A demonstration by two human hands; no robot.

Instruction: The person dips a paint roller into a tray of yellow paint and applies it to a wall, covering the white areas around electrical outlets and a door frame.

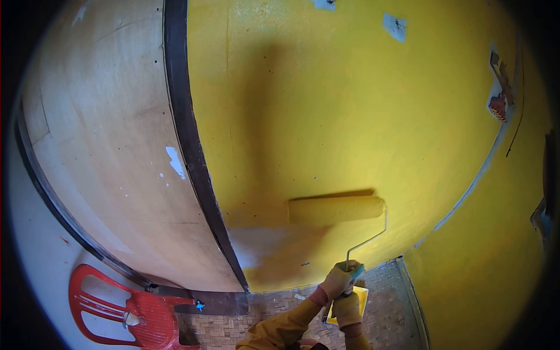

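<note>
A paint roller (336, 210), its sleeve soaked in yellow, lies flat against the yellow wall (326, 105), low down. Its bent wire frame runs down to a teal handle (356, 271). My left hand (338, 280), in a yellow-stained glove, grips the handle near its top. Just below it, my right hand (348, 310), also gloved, holds the lower end. Left of the roller, a pale whitish patch (262, 245) of wall shows beside the door frame.
A pale wooden door (116, 146) with a dark frame (188, 146) stands left of the wall. A red plastic chair (128, 315) lies at lower left. A yellow tray (363, 296) sits on the woven floor mat (280, 309) under my hands. Another yellow wall (501, 251) meets the corner on the right.
</note>
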